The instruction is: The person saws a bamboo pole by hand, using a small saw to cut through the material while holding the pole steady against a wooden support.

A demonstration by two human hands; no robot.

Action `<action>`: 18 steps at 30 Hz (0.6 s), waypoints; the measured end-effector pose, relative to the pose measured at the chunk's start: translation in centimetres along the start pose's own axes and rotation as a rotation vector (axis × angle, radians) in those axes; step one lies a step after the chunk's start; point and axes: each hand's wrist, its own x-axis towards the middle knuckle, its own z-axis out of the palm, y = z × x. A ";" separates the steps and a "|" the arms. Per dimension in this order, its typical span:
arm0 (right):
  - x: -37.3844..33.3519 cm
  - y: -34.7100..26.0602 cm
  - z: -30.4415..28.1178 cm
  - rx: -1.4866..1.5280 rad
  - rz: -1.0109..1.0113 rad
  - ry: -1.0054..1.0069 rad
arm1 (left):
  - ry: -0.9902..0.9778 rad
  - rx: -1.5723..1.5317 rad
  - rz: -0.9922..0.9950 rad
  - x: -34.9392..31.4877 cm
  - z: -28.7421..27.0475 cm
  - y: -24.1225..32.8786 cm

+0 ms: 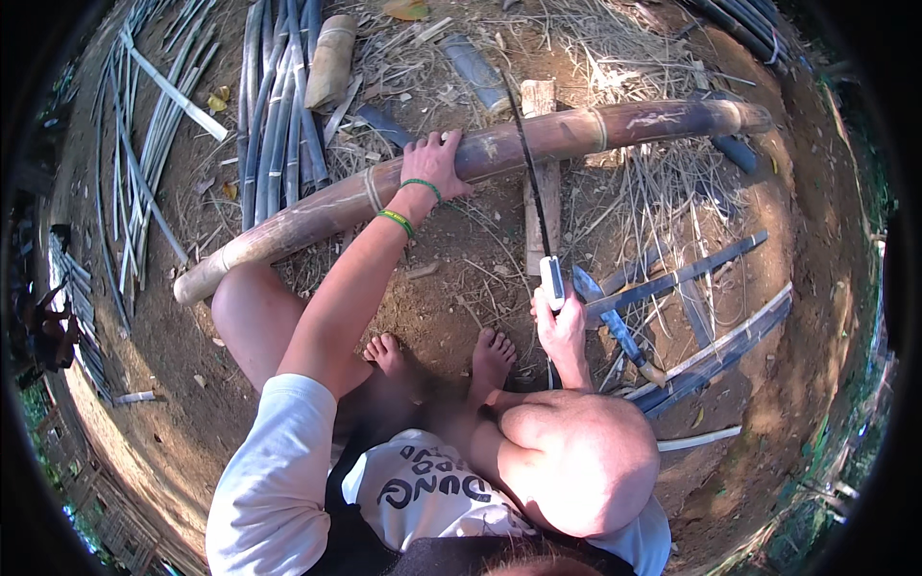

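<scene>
A long, thick brown bamboo pole [557, 135] lies slantwise in front of me, its left end beside my left knee. My left hand [434, 165] grips the pole left of its middle, fingers bent over the top. In my right hand [561, 324] is a handsaw [551, 282], held by its white handle. Its narrow dark blade points away from me and crosses over the pole; whether the teeth have cut in cannot be made out. A pale wooden block [542, 216] lies under the pole, close to the blade.
Right of my right hand lie a large knife [622, 331] and split bamboo strips [720, 350]. Dark bamboo strips [279, 125] are heaped at the far left, beside a short bamboo piece [331, 62]. Shavings [663, 192] litter the dirt. My bare feet [493, 357] are below the pole.
</scene>
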 end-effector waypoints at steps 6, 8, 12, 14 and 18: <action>-0.2 -3.3 0.8 -0.091 0.026 -0.004 | 0.015 -0.083 0.047 -0.3 0.4 -0.2; -0.1 -3.5 1.4 -0.065 0.028 0.002 | 0.049 -0.085 0.075 -0.2 0.5 -0.9; -0.2 -2.6 1.9 -0.039 0.009 0.049 | 0.053 -0.057 0.095 -0.2 0.9 -1.3; 0.0 -2.0 1.9 -0.070 0.073 0.087 | 0.012 -0.035 0.095 0.3 0.6 -0.5; 3.1 0.1 1.9 -0.127 0.139 0.301 | -0.058 -0.016 0.089 1.6 0.3 1.3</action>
